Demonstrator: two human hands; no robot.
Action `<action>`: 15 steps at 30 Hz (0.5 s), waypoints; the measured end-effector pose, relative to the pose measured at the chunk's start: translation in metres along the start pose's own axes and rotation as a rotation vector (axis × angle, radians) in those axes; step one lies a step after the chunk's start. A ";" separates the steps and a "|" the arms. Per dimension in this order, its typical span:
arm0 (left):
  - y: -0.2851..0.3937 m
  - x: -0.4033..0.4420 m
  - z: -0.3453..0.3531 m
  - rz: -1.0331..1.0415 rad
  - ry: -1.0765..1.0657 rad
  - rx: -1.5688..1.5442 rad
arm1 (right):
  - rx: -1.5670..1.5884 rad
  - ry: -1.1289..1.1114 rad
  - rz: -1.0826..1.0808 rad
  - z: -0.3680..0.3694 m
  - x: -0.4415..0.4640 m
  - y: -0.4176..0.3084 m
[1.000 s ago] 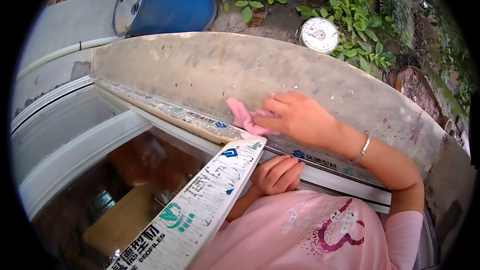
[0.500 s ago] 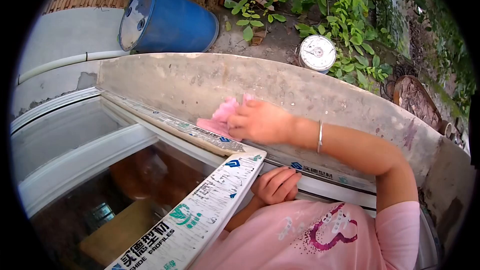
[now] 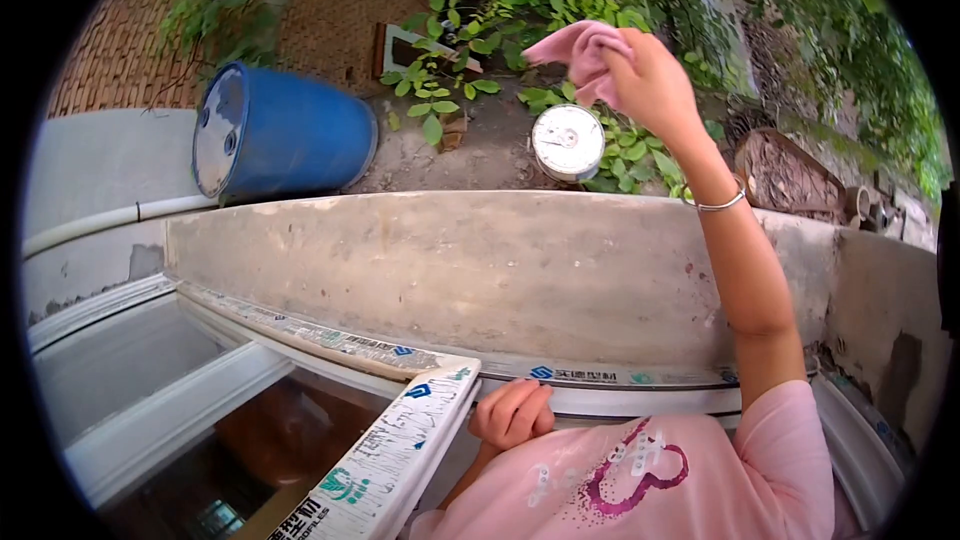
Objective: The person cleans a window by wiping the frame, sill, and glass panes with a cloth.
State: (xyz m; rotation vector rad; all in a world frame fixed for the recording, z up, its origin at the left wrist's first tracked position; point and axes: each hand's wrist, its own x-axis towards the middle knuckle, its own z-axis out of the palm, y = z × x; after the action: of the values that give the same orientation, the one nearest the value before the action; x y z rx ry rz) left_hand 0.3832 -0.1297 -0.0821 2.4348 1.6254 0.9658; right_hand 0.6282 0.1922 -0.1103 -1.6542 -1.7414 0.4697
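Held up at arm's length beyond the ledge, my right hand (image 3: 650, 85) is closed on a crumpled pink cloth (image 3: 590, 52), whose loose end sticks out to the left. My left hand (image 3: 512, 412) is down at the lower window track (image 3: 640, 398), beside the corner of the white window sash (image 3: 425, 420). Its fingers are curled, and whatever they may hold is hidden. Between the two hands lies the concrete ledge (image 3: 450, 270), stained and speckled.
Outside stand a blue barrel (image 3: 290, 135) lying on its side and a round white-topped container (image 3: 568, 143). Leafy branches (image 3: 520, 0) hang near my right hand. Glass panes (image 3: 300, 435) lie to the left, and a concrete side wall (image 3: 885, 320) rises on the right.
My right hand has lifted the pink cloth off the ledge by the sash and swung it outward over the ledge's far edge. My left hand stays curled by the track. The view has shifted.
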 end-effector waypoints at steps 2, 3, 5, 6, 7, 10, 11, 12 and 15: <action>0.004 -0.002 0.000 -0.019 -0.010 0.011 | 0.083 0.020 0.195 -0.027 -0.017 0.012; 0.004 -0.003 0.001 -0.012 -0.004 0.011 | 0.035 0.012 0.169 -0.032 -0.017 0.009; 0.008 -0.002 0.002 -0.001 -0.001 -0.004 | 0.375 -0.113 0.376 -0.064 -0.030 0.013; 0.005 -0.002 0.001 -0.019 0.001 0.011 | 0.739 -0.271 0.564 -0.069 -0.032 0.017; 0.005 -0.002 0.001 -0.031 -0.006 0.012 | 1.192 -0.469 0.581 -0.096 -0.037 0.040; 0.000 -0.002 0.006 0.013 0.042 -0.002 | -0.586 -0.464 0.296 -0.080 -0.034 0.091; 0.004 -0.002 0.002 0.007 0.041 -0.009 | -0.582 -0.431 0.300 -0.090 -0.039 0.088; 0.005 -0.002 0.007 0.005 0.040 -0.010 | -0.335 -0.363 0.401 -0.087 -0.039 0.093; 0.006 0.002 0.006 0.013 0.112 -0.037 | 0.054 -0.166 0.312 -0.103 -0.045 0.100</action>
State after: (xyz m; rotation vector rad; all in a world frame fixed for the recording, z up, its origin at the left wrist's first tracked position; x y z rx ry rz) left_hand 0.3918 -0.1287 -0.0835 2.4106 1.6111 1.1425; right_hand 0.7693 0.1419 -0.1155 -1.9016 -1.5725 0.8119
